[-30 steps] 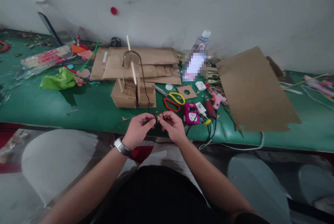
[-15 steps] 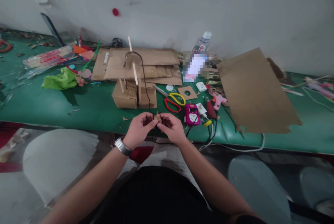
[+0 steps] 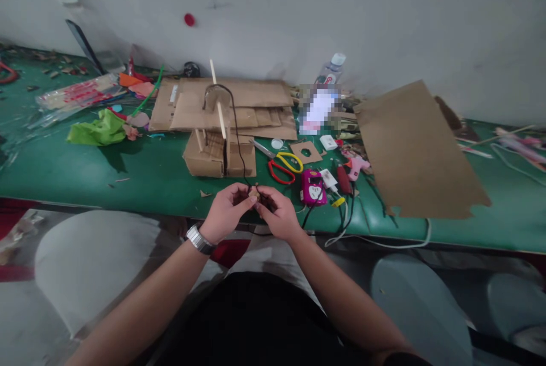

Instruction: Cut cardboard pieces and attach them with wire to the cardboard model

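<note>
Your left hand [image 3: 226, 212] and right hand [image 3: 279, 213] pinch a small brown scrap [image 3: 255, 192]; thin dark cord [image 3: 236, 133] runs toward eleven o'clock, over a round cardboard disc [image 3: 212, 97].

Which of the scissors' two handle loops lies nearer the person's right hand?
The red loop: it sits just beyond the right hand, on the near side of the scissors, while the yellow loop lies farther back, toward the wall.
</note>
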Motion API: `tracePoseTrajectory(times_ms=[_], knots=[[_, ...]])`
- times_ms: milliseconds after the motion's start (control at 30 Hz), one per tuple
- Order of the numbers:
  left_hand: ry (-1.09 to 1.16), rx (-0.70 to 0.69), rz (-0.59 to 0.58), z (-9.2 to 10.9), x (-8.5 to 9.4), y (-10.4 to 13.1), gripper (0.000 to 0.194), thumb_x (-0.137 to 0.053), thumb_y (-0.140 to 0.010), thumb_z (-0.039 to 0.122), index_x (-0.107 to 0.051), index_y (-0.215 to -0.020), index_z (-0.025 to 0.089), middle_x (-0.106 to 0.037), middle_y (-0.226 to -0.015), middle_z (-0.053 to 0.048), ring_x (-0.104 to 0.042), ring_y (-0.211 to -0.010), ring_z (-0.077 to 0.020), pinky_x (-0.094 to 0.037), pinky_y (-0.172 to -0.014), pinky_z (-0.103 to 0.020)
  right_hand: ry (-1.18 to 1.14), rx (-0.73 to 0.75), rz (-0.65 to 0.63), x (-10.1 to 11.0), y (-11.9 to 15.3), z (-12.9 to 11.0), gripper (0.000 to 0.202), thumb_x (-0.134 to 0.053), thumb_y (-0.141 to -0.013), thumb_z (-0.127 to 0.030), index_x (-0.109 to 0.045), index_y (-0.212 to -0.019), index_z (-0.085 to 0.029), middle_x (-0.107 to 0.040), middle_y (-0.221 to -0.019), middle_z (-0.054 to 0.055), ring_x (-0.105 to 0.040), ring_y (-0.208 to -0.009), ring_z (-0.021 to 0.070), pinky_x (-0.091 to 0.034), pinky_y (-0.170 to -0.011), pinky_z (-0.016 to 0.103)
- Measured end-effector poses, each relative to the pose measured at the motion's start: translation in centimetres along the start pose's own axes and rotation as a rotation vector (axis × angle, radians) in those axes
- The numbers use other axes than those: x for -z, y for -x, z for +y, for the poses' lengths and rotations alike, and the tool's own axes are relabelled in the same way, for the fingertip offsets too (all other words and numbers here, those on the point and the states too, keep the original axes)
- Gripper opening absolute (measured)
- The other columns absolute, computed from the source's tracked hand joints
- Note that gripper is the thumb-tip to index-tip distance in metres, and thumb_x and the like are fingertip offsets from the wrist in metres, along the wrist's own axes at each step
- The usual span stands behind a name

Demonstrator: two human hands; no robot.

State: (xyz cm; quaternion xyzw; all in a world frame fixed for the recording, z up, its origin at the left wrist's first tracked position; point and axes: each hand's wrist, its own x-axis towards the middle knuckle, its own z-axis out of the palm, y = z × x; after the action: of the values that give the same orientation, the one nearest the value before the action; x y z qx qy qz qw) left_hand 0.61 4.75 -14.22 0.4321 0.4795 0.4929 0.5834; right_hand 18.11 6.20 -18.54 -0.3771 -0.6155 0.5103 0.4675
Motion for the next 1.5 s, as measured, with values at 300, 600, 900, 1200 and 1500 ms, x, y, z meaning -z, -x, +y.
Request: tracePoseTrajectory(times_ms=[300, 600, 900, 1200, 1500], knots=[[0.084, 0.012, 0.004, 0.5, -0.1, 0.1, 0.030, -0.089, -0.079, 0.035, -0.069, -0.091, 0.016, -0.071, -0.087, -0.002, -0.065, -0.080, -0.0135, -0.055, -0.077, -0.027, -0.028, -0.003, 0.052, -0.3, 0.1, 0.2, 0.063, -0.085, -0.086, -0.032, -0.057, -0.143, -0.029, -0.074, -0.112, 0.006, -0.067, -0.074, 0.0165, -0.060, -0.066, 0.031], [0.018, -0.024, 0.061, 0.5, 0.1, -0.1, 0.029, -0.085, -0.081, 0.037, -0.069, -0.094, 0.016, -0.070, -0.087, -0.003, -0.061, -0.071, -0.0117, -0.051, -0.062, -0.023, -0.051, -0.055, 0.074, -0.3, 0.2, -0.6, 0.030, -0.075, -0.094, -0.043, -0.069, -0.116, -0.024, -0.078, -0.087, 0.003, -0.065, -0.055, 0.0145, -0.056, -0.051, 0.028], [-0.191, -0.135, 0.070, -0.4, 0.4, -0.3, 0.025, -0.076, -0.088, 0.035, -0.072, -0.105, 0.018, -0.076, -0.101, -0.007, -0.069, -0.086, -0.0182, -0.055, -0.076, -0.031, -0.101, 0.016, 0.101, -0.4, 1.0, -0.9, 0.026, -0.071, -0.098, -0.044, -0.072, -0.111, -0.022, -0.079, -0.082, 0.005, -0.064, -0.054, 0.0137, -0.054, -0.051, 0.027], [-0.480, -0.185, -0.027, -0.1, 0.4, 0.3, 0.017, -0.071, -0.091, 0.034, -0.075, -0.101, 0.020, -0.075, -0.089, -0.003, -0.062, -0.074, -0.0165, -0.048, -0.068, -0.030, -0.254, -0.011, 0.262, -0.3, 0.1, -0.6, 0.028, -0.078, -0.092, -0.045, -0.068, -0.106, -0.023, -0.074, -0.077, 0.000, -0.056, -0.047, 0.0100, -0.047, -0.044, 0.023], [-0.556, -0.186, -0.089, 0.4, 0.2, 0.5, 0.009, -0.068, -0.091, 0.027, -0.071, -0.096, 0.020, -0.070, -0.083, 0.000, -0.057, -0.070, -0.0141, -0.043, -0.065, -0.027, -0.240, -0.011, 0.259, -0.2, 0.0, -0.6, 0.028, -0.079, -0.090, -0.044, -0.069, -0.107, -0.024, -0.073, -0.084, 0.001, -0.054, -0.047, 0.0087, -0.047, -0.042, 0.023]])
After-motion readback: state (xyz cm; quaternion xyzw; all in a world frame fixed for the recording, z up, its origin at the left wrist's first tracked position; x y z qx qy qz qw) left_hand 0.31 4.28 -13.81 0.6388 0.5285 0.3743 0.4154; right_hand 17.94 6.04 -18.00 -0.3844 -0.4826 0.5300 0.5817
